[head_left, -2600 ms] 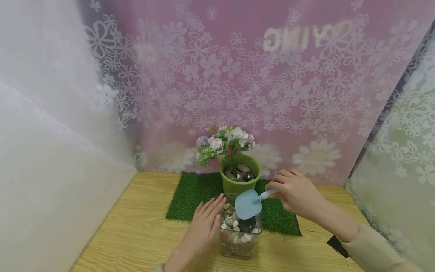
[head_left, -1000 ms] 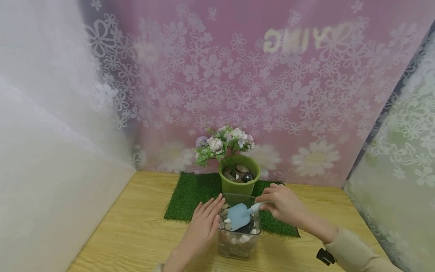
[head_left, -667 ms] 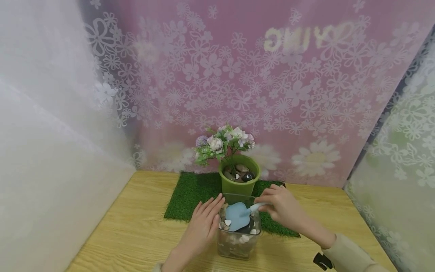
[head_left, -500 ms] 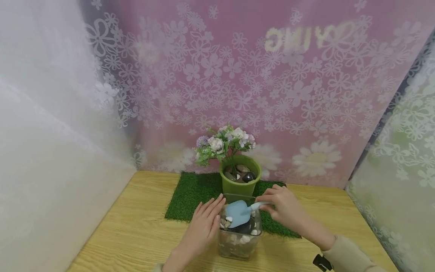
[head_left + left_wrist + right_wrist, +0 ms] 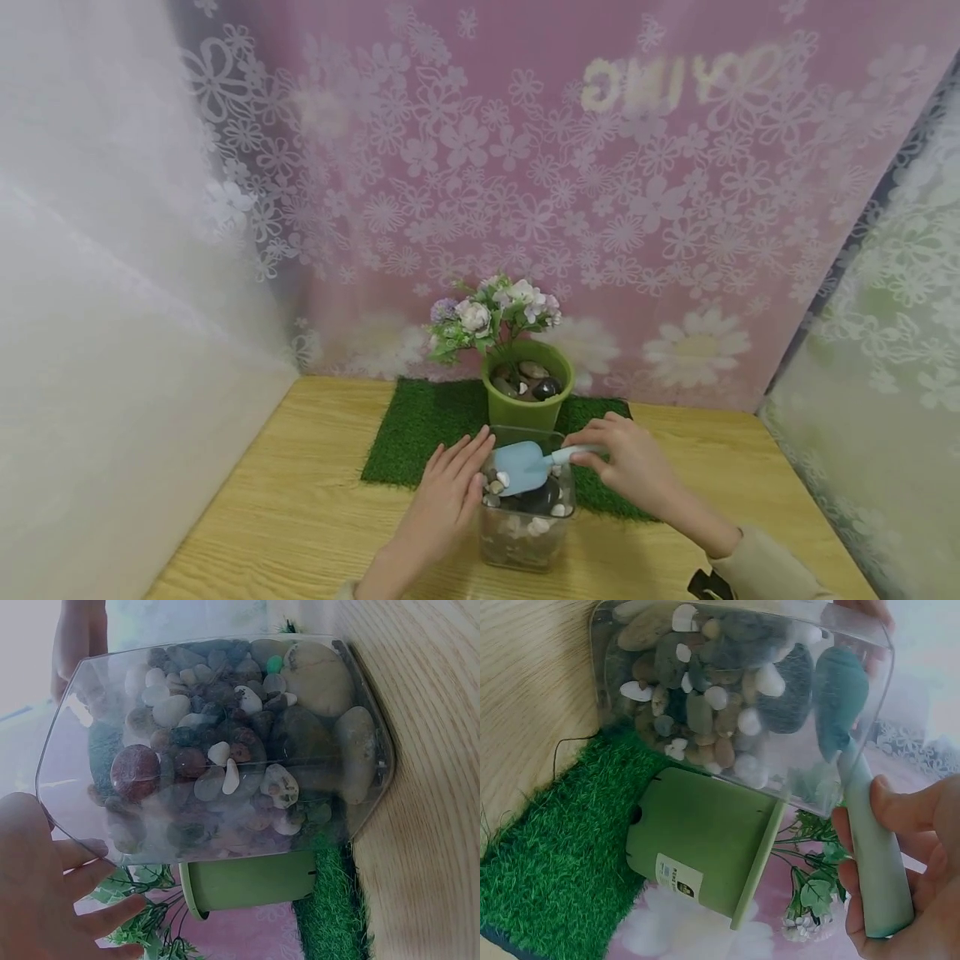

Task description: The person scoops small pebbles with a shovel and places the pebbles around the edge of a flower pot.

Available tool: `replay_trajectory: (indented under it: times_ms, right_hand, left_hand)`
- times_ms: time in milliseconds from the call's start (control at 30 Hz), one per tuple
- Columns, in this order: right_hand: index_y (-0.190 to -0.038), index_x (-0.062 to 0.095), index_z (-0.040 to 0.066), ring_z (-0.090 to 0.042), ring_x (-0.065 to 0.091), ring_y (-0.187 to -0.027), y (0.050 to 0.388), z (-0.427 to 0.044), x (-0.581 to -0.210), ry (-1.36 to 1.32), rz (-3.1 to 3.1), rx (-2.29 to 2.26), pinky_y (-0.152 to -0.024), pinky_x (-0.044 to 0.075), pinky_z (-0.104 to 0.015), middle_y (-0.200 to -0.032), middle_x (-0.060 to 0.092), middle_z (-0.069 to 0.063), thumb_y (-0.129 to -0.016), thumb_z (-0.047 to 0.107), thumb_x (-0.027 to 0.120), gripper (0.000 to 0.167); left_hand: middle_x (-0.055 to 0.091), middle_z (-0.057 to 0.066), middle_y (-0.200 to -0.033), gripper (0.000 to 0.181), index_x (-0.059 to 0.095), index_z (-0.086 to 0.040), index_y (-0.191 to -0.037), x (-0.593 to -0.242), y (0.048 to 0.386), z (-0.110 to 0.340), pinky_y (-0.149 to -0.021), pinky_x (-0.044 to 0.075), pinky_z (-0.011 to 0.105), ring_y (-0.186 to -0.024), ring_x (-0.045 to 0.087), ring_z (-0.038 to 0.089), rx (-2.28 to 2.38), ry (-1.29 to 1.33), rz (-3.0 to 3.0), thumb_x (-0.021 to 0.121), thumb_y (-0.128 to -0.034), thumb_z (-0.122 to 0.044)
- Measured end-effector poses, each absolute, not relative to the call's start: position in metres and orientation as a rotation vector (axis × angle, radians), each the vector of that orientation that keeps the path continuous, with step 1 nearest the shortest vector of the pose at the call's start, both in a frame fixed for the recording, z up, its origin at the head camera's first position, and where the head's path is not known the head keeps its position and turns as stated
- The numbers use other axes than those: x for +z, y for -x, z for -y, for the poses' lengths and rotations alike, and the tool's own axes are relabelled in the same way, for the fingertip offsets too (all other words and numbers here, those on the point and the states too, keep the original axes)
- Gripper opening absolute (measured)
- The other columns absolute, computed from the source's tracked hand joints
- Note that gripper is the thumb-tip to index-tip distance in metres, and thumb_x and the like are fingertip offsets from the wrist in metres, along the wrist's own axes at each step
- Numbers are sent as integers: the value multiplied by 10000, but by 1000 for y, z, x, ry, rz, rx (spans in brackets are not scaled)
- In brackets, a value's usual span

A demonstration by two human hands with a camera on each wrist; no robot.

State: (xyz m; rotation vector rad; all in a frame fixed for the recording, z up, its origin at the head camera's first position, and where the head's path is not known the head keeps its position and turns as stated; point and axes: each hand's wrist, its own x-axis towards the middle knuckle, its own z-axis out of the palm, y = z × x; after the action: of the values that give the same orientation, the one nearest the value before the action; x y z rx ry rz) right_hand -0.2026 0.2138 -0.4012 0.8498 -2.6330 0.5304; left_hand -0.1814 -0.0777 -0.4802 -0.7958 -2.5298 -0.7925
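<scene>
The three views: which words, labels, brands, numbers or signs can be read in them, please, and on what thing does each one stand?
"YING", mirrored, on the pink backdrop; anything beside the Y is too faint to read.
Sticker on the green pot: print too small and blurred to read.

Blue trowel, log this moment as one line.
right hand: grips blue trowel | blade: inside clear container, over pebbles | left hand: at container's left rim
</scene>
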Motion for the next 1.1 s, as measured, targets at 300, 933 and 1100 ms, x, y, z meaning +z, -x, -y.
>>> replay_trajectory:
  times_ms: [300,933,1100]
  right_hand:
    - [-1025,806,182,-29,485,-752,199,-227,-403,-780,2613,675,-609,389,-245,-912,711,93,-828,149,813,200]
    - [-1012,809,216,-54,619,-795,189,-247,-409,-695,2561,693,-672,517,-324,-897,702,146,-834,173,816,184]
    - [-1042,805,192,-205,685,-878,195,-252,-401,-625,2616,750,-698,536,-400,-975,751,47,-868,155,791,178]
  left_hand:
    - [363,-29,-1626,470,428,-147,-1561,-480,181,77,-1144,310,616,-1432,430,291,-758,797,2536,425,-1098,-233]
    - [373,-34,-1622,489,404,-194,-1574,-480,181,78,-1142,309,622,-1431,433,295,-778,785,2517,450,-1088,-203]
    - [396,-9,-1611,482,428,-172,-1561,-481,181,78,-1131,320,627,-1419,447,302,-766,785,2495,463,-1081,-191]
